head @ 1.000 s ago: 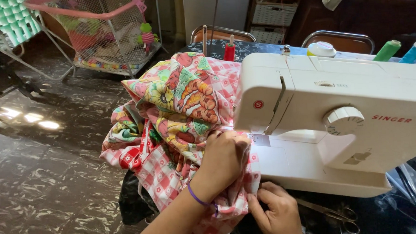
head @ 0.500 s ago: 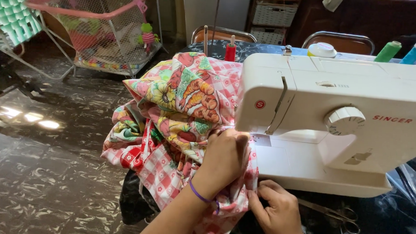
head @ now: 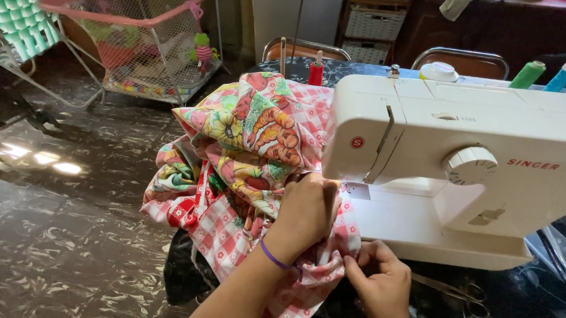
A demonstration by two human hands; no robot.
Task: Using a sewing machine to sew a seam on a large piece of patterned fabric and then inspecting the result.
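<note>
A bunched red-and-white checked fabric (head: 233, 179) with a flower and vegetable print lies heaped to the left of a white sewing machine (head: 459, 171). My left hand (head: 307, 211), a purple band on its wrist, presses on the fabric right beside the machine's needle area. My right hand (head: 378, 284) pinches the fabric's near edge in front of the machine's base. The needle itself is hidden behind my left hand.
Thread spools stand behind the machine: red (head: 316, 73), green (head: 528, 75) and blue (head: 562, 77). Scissors (head: 457, 294) lie near my right hand. Two chairs (head: 458, 62) stand behind the table. A netted playpen (head: 141, 45) sits at the far left on a dark glossy floor (head: 60, 236).
Both hands stay on the fabric in nearly the same place; the view has shifted only slightly.
</note>
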